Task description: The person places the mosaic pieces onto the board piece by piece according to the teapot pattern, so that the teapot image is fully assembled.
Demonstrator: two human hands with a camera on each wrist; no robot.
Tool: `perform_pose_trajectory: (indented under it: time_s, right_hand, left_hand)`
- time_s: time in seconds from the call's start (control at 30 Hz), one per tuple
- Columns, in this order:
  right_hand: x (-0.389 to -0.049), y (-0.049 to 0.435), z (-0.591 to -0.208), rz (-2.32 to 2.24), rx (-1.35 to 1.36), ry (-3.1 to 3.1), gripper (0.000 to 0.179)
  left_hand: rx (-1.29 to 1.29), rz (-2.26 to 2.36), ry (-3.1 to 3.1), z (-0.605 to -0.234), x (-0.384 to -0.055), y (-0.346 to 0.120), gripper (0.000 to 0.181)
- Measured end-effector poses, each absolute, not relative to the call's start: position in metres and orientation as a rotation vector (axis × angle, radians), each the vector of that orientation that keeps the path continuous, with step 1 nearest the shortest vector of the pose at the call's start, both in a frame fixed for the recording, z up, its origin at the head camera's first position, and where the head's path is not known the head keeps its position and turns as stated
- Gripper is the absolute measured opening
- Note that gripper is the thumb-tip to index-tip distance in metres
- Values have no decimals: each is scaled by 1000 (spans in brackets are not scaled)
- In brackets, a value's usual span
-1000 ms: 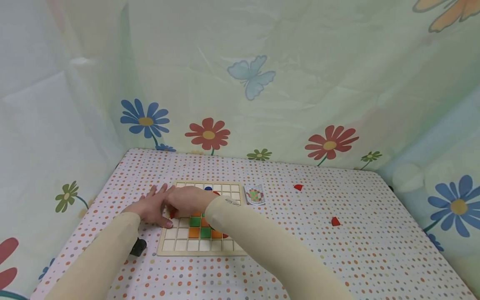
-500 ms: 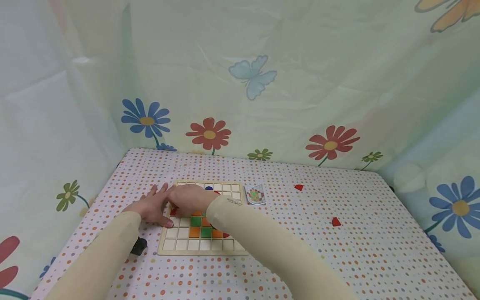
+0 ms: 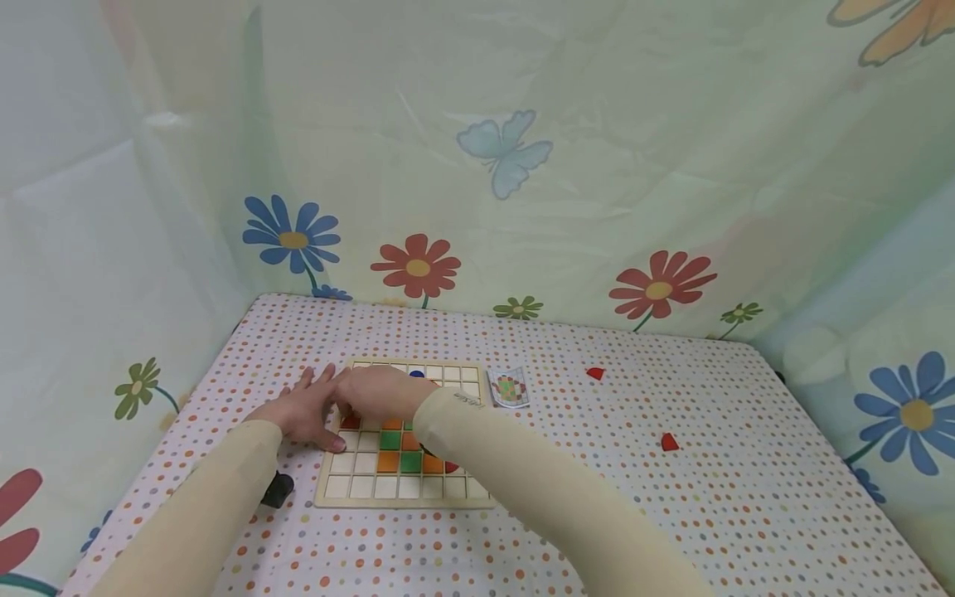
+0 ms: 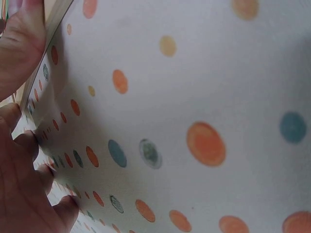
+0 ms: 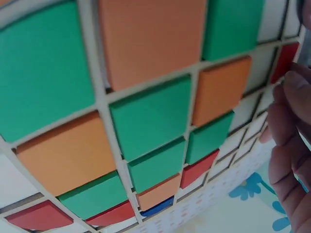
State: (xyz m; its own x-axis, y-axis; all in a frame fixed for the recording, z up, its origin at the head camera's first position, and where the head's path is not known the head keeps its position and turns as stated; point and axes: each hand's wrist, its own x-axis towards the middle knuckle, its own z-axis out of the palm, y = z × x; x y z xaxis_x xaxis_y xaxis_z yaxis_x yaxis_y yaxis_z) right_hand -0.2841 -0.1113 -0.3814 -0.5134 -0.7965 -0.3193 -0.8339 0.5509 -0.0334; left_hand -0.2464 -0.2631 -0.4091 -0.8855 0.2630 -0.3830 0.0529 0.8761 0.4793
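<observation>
A wooden grid board [image 3: 403, 502] holds green, orange and red tiles in its cells. At its left edge my left hand [image 3: 302, 412] rests with fingers spread, the thumb lying over the rim. The left wrist view catches those fingers [image 4: 31, 194] on the dotted cloth beside the board. My right hand [image 3: 380, 392] reaches across the upper left of the board, fingers curled. Its fingertips are at a red tile [image 5: 285, 60] in the leftmost column, which shows in the head view just below them. The hand and sleeve hide part of the tile pattern.
A small pattern card [image 3: 510, 387] lies right of the board. Two loose red pieces with a curved edge lie farther right, one red piece [image 3: 594, 373] behind the other red piece [image 3: 669, 442]. A black object [image 3: 278, 491] sits by the left forearm.
The red tile under my right fingers shows more fully and lies flatter in its cell than a second ago. The right hand has shifted slightly; the left hand stays put.
</observation>
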Motion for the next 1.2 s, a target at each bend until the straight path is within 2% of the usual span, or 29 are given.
perform_pose_trajectory:
  time_s: [0.23,0.53,0.73,0.93,1.2]
  right_hand:
    - [-286,-109,-379,134,-1352,2451,23]
    - [-289,-105,-385,74,-1316,2430,26]
    - [-286,-91,-374,-37,-1331,2471,25]
    - [-287,-46,-357,-220,-1154,2551,25]
    - [-289,60,-344,-421,-936,2662,24]
  left_hand:
    - [241,653,2594,-409,-247,-262,119]
    - [224,611,2615,-411,-248,-260,120]
    - [192,579,2622,-412,-249,-259,121]
    - [188,578,2619,-411,-249,-257,121]
    - [176,554,2626,-412,-250,-258,122]
